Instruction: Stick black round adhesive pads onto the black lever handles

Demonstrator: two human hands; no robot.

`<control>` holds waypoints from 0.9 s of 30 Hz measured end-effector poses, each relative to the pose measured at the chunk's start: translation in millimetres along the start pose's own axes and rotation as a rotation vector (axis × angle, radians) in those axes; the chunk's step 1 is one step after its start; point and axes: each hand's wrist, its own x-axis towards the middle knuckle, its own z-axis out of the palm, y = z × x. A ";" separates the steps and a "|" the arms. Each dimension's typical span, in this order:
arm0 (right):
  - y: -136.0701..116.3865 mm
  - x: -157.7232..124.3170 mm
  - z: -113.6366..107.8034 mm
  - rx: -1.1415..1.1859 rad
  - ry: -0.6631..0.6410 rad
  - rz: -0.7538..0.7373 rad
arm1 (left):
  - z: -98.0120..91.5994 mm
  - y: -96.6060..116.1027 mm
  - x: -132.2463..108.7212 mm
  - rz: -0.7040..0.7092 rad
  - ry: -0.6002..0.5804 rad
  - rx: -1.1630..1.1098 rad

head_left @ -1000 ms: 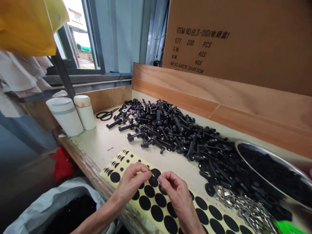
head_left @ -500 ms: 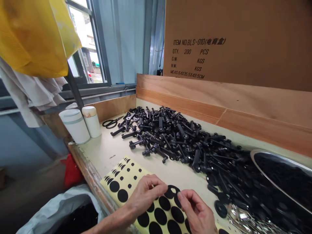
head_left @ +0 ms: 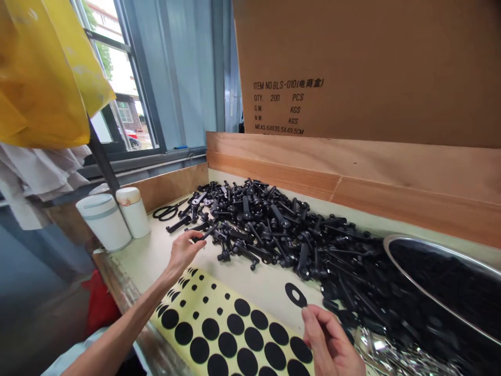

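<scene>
**Two hands at a bench of black parts**

A big cardboard box (head_left: 371, 62) with printed lettering stands at the back. Below it, a wooden board (head_left: 391, 172) runs along the rear of the pale surface (head_left: 156, 250).

A wide pile of black levers (head_left: 274, 230) covers the middle of the surface, from near the left end across to a metal bowl (head_left: 391, 239) at the right, which is also full of black parts.

A yellow sheet (head_left: 188, 308) set with rows of black round stickers lies along the near edge. Some of its upper spots are only small dots or half-moons.

Two white tubs, a wider one (head_left: 104, 222) and a narrower one (head_left: 133, 211), stand side by side at the far left corner. A pair of black scissors (head_left: 166, 211) lies just beside them, at the edge of the pile.

The left hand (head_left: 183, 250) is stretched out over the surface to the near left edge of the pile. Its thumb and forefinger are pinched on the end of one lever (head_left: 205, 234), and its other fingers are loosely curled.

The right hand (head_left: 332, 344) is low, near the right end of the sheet. Its thumb and forefinger are closed on the rim of a flat black ring (head_left: 295, 295), which it holds up above the bare surface between the sheet and the pile.
</scene>
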 end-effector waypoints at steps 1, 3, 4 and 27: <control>-0.4 0.1 -0.2 0.012 -0.027 0.007 | 4.2 3.9 -9.0 -0.044 -0.045 -0.082; -1.1 0.4 -0.7 0.046 -0.083 0.017 | 21.4 10.9 -33.1 -0.132 -0.180 -0.254; -1.3 0.6 -1.0 0.067 -0.106 0.022 | 34.1 13.2 -46.9 -0.181 -0.266 -0.347; -2.5 9.4 -3.8 -0.023 -0.350 0.176 | 124.7 4.7 -115.0 -0.456 -0.751 -0.769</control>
